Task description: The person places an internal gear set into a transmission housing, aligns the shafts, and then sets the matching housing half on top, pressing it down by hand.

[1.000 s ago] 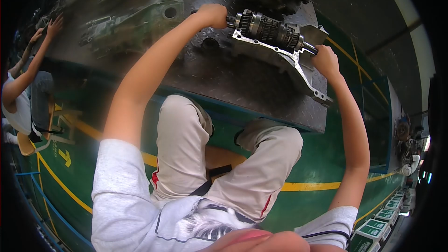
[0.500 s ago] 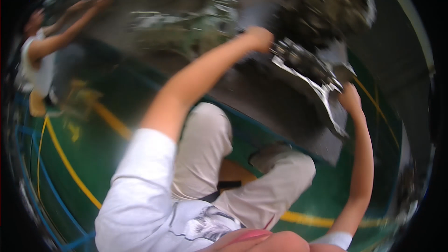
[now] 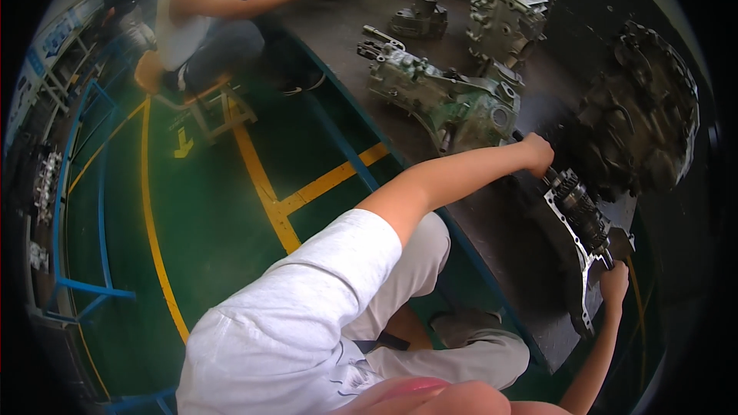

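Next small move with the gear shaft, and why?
Probably rock the gear shaft gently to check its seating: the left hand and right hand grip opposite ends, it lies alongside the pale housing rim, and this view doesn't show whether it sits fully home.

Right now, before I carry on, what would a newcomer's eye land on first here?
First, the gear shaft at the right, its upper end in the left hand and its lower end in the right hand, alongside a pale flange. Then the bulky dark casing above it, near the right rim, and the green floor with yellow lines at the left.
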`<state>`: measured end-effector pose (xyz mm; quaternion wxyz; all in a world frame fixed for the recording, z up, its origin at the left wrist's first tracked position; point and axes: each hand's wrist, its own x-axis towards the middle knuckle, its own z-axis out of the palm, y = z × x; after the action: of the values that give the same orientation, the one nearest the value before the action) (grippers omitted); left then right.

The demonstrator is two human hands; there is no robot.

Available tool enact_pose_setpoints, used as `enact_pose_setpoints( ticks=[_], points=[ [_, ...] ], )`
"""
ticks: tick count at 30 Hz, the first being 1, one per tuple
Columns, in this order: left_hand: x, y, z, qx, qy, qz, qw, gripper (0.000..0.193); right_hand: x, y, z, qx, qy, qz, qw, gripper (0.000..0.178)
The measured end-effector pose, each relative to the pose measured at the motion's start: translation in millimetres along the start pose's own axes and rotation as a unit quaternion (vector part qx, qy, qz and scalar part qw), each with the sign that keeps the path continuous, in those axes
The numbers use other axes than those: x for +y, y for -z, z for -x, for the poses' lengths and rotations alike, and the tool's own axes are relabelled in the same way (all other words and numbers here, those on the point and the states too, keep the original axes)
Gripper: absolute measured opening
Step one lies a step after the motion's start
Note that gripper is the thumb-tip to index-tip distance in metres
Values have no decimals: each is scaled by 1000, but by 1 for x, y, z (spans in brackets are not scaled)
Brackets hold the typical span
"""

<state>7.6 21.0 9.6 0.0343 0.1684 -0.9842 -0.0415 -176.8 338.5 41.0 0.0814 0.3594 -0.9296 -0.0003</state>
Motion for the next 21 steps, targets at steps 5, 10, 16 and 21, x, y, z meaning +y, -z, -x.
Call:
enact_pose_setpoints(
  ticks=[5,10,16,21],
  points=[
    [-6,-3,0,8,2,12,1000,28,-11,2,1,9,11,-10,1000,27],
    [-4,-4,0,26,-3,15,1000,28,7,-8,-1,62,62,2,996,27],
    [-2,-2,2,9,8,16,1000,27,4,-12,1,66,35,23,997,26],
    [-1,0,5,12,7,15,1000,28,-6,-4,5,67,47,29,996,24]
  ],
)
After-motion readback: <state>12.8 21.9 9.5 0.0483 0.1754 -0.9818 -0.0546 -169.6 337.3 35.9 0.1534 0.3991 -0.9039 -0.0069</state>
